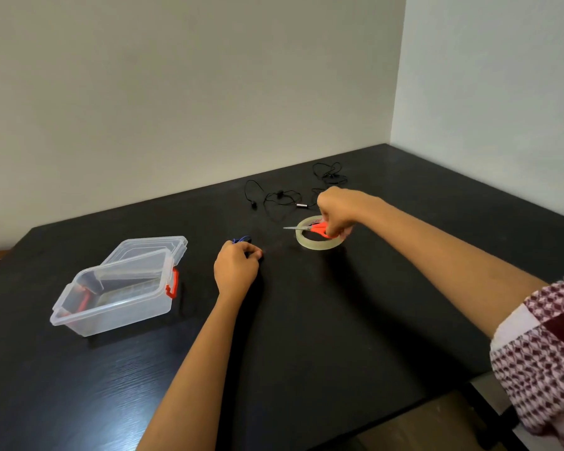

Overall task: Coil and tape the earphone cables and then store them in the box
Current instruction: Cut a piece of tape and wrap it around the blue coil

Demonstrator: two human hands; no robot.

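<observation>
Your left hand (pixel 236 268) rests on the black wood-grain table (pixel 306 336), fingers curled around a small coil of blue earphone cable (pixel 242 239). Only one loop shows past the fingertips. Your right hand (pixel 336 211) is clamped on the handles of the red-handled steel scissors (pixel 318 228), blades pointing toward the left hand. The clear roll of adhesive tape (pixel 319 247) lies flat directly under that hand; whether the scissors touch it cannot be told. One loose thin black earphone cable (pixel 275 200) sprawls just beyond the right knuckles, and a second tangled black cable (pixel 331 174) lies farther beyond. The clear plastic storage box with red latches (pixel 118 315) sits off to the outer side of the left hand, its transparent lid (pixel 150 252) open behind it. Judgement: the cable is light, limp and springy, so the coil will likely unwind if the grip slackens. Pinch across all the loops at one spot and leave the opposite side bare for the tape. The loose black cables should snag on themselves; lift them near the plug, not by an earbud. Hidden: the blue cable's earbuds and plug, any tape already on it, and the roll's free end. A reddish shape inside the box cannot be identified.
</observation>
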